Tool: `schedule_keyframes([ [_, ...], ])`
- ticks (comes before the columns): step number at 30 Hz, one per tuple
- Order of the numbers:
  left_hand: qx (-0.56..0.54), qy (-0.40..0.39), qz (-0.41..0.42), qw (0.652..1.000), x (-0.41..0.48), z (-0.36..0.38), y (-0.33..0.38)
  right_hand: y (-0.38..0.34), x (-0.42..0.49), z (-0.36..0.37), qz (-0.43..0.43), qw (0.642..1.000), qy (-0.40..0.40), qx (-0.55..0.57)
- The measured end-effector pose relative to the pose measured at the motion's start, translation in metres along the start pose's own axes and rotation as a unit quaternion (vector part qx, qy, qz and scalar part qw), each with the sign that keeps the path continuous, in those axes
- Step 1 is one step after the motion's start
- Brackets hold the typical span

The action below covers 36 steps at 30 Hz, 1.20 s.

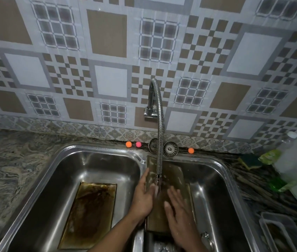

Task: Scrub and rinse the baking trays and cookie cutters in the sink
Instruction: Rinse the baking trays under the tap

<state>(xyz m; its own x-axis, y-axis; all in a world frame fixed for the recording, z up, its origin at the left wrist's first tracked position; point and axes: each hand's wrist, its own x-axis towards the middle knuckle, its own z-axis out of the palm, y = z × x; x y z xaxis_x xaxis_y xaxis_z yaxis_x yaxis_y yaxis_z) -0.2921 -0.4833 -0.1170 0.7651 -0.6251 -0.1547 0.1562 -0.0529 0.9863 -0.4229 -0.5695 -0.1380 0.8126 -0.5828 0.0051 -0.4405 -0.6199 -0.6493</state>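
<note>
The tray leans in the right basin of the sink, under the tap, so water runs down it. The left hand, fingers straight, steadies its left edge. The right hand, spread flat, rubs its face. A second tray waits in the left basin.

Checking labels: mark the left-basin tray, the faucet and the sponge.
Left-basin tray [89, 215]: head view, middle of its stained floor.
Faucet [160, 124]: head view, midway down the hose.
Sponge [249, 160]: head view, green top face.
</note>
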Motion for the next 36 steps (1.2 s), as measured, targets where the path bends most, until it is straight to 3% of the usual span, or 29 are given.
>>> schedule_keyframes([
  [2,-0.009,-0.039,-0.036,0.999,-0.006,0.0,-0.005,0.01,0.025,-0.01,0.104,0.993,-0.027,-0.044],
  [4,-0.027,-0.056,-0.07,0.996,-0.009,0.003,-0.008,0.005,0.049,-0.017,0.14,0.987,-0.033,-0.069],
  [8,-0.029,-0.056,-0.07,0.996,-0.008,0.009,0.002,-0.04,0.056,-0.011,-0.03,0.994,-0.091,-0.059],
  [11,-0.033,-0.026,-0.079,0.996,-0.005,0.003,0.006,-0.05,0.024,-0.008,-0.08,0.987,-0.136,-0.04],
  [14,-0.025,-0.03,-0.113,0.993,-0.004,-0.003,0.002,-0.011,0.01,-0.011,0.016,0.986,-0.154,-0.055],
  [18,-0.037,-0.078,-0.141,0.986,-0.007,0.013,0.002,0.046,0.041,-0.021,0.215,0.973,-0.076,-0.035],
  [20,-0.006,-0.101,-0.119,0.988,-0.008,0.021,0.005,0.045,0.056,-0.02,0.185,0.98,-0.066,0.009],
  [23,0.039,-0.111,-0.08,0.99,-0.005,0.023,0.01,0.004,0.062,-0.006,0.037,0.99,-0.131,0.027],
  [25,0.045,-0.091,-0.069,0.992,0.0,0.017,0.01,-0.005,0.071,-0.001,0.003,0.99,-0.132,0.053],
  [30,0.004,-0.095,-0.083,0.992,0.002,0.01,0.005,0.017,0.105,-0.003,0.215,0.975,-0.05,0.019],
  [31,0.001,-0.088,-0.085,0.992,0.004,0.01,0.004,0.013,0.104,-0.001,0.198,0.979,-0.046,0.01],
  [34,0.028,-0.049,-0.047,0.997,0.013,0.008,0.001,-0.016,0.089,0.015,0.014,0.992,-0.088,0.089],
  [36,0.022,-0.039,-0.045,0.998,0.014,0.006,0.001,-0.019,0.081,0.019,-0.005,0.989,-0.111,0.096],
])
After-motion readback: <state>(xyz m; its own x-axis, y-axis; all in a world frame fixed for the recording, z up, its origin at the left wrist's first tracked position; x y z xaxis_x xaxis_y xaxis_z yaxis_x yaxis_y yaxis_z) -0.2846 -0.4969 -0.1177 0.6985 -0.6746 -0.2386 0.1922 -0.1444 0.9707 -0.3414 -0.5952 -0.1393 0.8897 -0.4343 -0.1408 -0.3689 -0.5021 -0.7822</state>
